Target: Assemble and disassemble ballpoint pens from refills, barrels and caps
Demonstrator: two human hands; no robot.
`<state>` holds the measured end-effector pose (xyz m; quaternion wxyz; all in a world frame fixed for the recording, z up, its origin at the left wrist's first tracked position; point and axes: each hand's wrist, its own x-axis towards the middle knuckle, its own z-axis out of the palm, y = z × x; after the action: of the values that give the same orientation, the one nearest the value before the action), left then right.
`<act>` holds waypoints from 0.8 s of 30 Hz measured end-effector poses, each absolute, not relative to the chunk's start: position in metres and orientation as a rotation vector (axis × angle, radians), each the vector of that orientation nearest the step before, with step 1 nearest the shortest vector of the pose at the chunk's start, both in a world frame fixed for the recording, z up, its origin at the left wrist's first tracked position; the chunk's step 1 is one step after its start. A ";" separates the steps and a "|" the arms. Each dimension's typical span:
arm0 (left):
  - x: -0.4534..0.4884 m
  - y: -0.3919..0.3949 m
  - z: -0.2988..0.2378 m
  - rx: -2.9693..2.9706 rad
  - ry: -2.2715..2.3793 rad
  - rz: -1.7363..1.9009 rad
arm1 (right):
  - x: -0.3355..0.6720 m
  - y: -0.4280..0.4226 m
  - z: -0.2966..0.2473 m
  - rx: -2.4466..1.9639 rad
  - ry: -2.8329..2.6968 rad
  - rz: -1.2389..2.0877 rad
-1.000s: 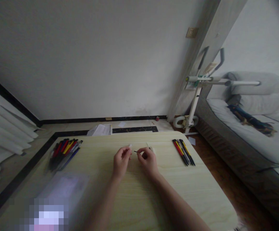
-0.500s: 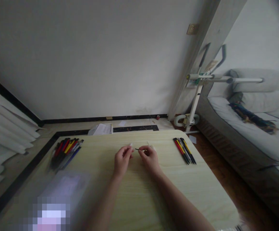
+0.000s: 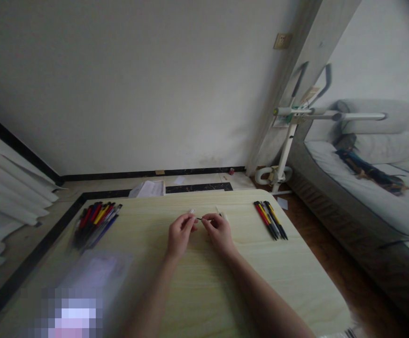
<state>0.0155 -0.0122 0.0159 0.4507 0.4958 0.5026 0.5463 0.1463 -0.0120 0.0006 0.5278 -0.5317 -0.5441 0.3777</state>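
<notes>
My left hand (image 3: 180,233) is closed in a pinch, with a small clear-white piece (image 3: 191,211) showing above its fingertips. My right hand (image 3: 219,231) pinches a thin black piece (image 3: 199,218) that points toward the left fingertips. This piece bridges the narrow gap between the hands; whether its end touches anything in the left fingers, I cannot tell. Just behind the right hand lie thin pale and dark bits (image 3: 224,215), partly hidden by it. Both hands are low over the middle of the wooden table (image 3: 197,291).
On the left lies a pile of pens (image 3: 96,220) in several colours. A small row of pens (image 3: 270,220) lies at the right. A clear plastic bag (image 3: 102,270) is at the front left, near a blurred-out bright patch. A sofa (image 3: 366,206) stands beyond the right edge.
My hands have come slightly closer together, and less of the thin black piece shows between the fingertips. The pens have not moved.
</notes>
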 end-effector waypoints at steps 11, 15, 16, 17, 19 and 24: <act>0.015 -0.011 0.014 1.259 1.246 1.299 | 0.146 -0.013 0.002 -1.309 -1.331 0.907; 0.015 -0.011 0.014 1.250 1.244 1.305 | 0.146 -0.012 0.001 -1.314 -1.328 0.892; 0.015 -0.010 0.013 1.247 1.243 1.305 | 0.146 -0.012 0.001 -1.315 -1.331 0.887; 0.015 -0.010 0.013 1.245 1.241 1.305 | 0.146 -0.012 0.001 -1.318 -1.334 0.885; 0.015 -0.010 0.013 1.245 1.237 1.307 | 0.146 -0.013 0.002 -1.320 -1.335 0.893; 0.014 -0.010 0.012 1.250 1.244 1.300 | 0.146 -0.012 0.002 -1.306 -1.309 0.886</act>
<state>0.0141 -0.0104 0.0119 0.4577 0.5073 0.5048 0.5276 0.1457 -0.0117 0.0020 0.5191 -0.5444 -0.5456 0.3694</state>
